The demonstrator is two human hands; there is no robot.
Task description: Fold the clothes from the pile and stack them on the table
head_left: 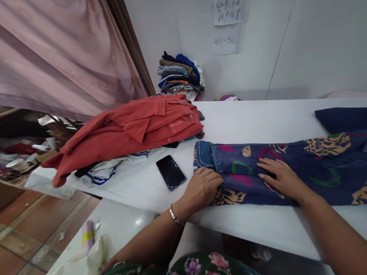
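Observation:
A long dark-blue denim garment (290,174) with leopard-print patches and pink and green shapes lies stretched across the white table. Its left end has a lighter denim band (206,154) that looks like a cuff. My left hand (204,185), with a bracelet at the wrist, is curled over the near corner of that end; the fingertips are partly hidden. Flat on the middle of the cloth rests my right hand (281,175), its fingers stretched out towards the left. A black phone (170,172) lies just left of my left hand.
Red clothing (136,122) is heaped on other garments at the table's left end. A folded stack (181,76) stands behind by the wall. Dark navy cloth (365,120) lies at the back right. Handwritten papers (231,11) hang on the wall, and a pink curtain (53,31) at left.

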